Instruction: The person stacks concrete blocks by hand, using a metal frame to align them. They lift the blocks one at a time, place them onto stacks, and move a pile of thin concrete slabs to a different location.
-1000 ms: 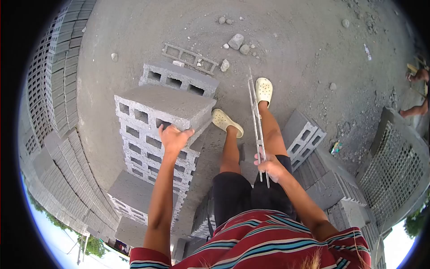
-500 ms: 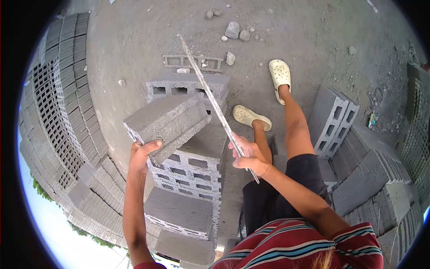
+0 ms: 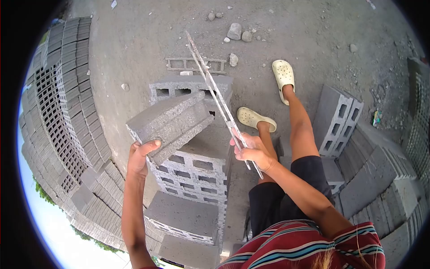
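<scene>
My left hand [image 3: 139, 158] is closed on the near left end of a grey concrete hollow block [image 3: 168, 119], its thumb on the grooved side. The block sits tilted and askew over the top of a block stack [image 3: 192, 177]. In my right hand [image 3: 253, 149] is a long, thin, cement-crusted metal piece [image 3: 197, 56], gripped near its lower end. It slants up and to the left, past the right end of the block, and shows two narrow parallel strips. My right fingers are partly hidden behind it.
A flat ladder-like piece [image 3: 196, 65] lies on the ground beyond the stack, near several stones [image 3: 234, 31]. More blocks [image 3: 338, 123] stand to the right of my legs. Long rows of stacked blocks [image 3: 74, 98] line the left side.
The metal piece has turned slightly in my right hand, so its two strips now show apart. My left hand keeps its hold on the block. The whole view has shifted slightly.
</scene>
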Demonstrator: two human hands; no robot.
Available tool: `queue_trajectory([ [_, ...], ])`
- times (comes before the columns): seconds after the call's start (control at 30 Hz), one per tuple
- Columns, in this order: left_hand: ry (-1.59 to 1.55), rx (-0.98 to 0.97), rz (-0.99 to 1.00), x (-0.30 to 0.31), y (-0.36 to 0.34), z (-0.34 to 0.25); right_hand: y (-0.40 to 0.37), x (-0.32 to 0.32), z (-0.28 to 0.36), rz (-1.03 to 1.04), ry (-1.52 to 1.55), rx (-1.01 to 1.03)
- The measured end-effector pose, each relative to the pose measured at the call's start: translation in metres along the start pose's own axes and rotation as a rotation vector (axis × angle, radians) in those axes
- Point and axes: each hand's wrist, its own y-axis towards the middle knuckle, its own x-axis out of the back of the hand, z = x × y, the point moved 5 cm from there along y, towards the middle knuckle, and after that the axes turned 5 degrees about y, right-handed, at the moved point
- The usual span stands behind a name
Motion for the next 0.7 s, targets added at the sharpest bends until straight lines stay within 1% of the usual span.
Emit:
queue_trajectory([
  [0.07,0.012,0.009,0.017,0.002,0.005,0.005,-0.005,-0.008,0.014,-0.006,0.020,0.064],
  [0.17,0.011,0.007,0.027,0.009,0.009,0.013,0.001,-0.004,-0.001,0.050,0.020,0.089],
  [0.2,0.008,-0.003,0.032,0.009,0.010,0.011,0.003,0.001,-0.010,0.037,-0.009,0.011],
  [0.27,0.005,-0.046,-0.025,0.005,0.004,0.002,0.010,0.013,-0.022,0.010,-0.069,-0.133],
  [0.3,0.002,-0.062,-0.056,0.005,0.003,0.000,0.010,0.012,-0.013,0.029,-0.066,-0.102],
  [0.37,-0.015,-0.017,-0.016,0.007,0.005,0.002,0.000,0.000,0.004,0.067,-0.049,-0.070],
  [0.4,-0.006,0.009,-0.004,0.008,0.006,0.003,-0.002,-0.006,0.011,0.061,-0.033,0.041],
  [0.5,0.003,0.038,-0.005,0.009,0.004,0.006,-0.001,-0.014,0.021,0.108,-0.086,0.171],
  [0.6,-0.002,0.012,-0.022,0.011,0.006,0.007,-0.005,-0.001,0.020,-0.007,-0.073,0.101],
  [0.7,-0.012,0.026,-0.034,0.004,0.010,0.017,-0.011,0.029,0.004,-0.140,-0.045,0.052],
])
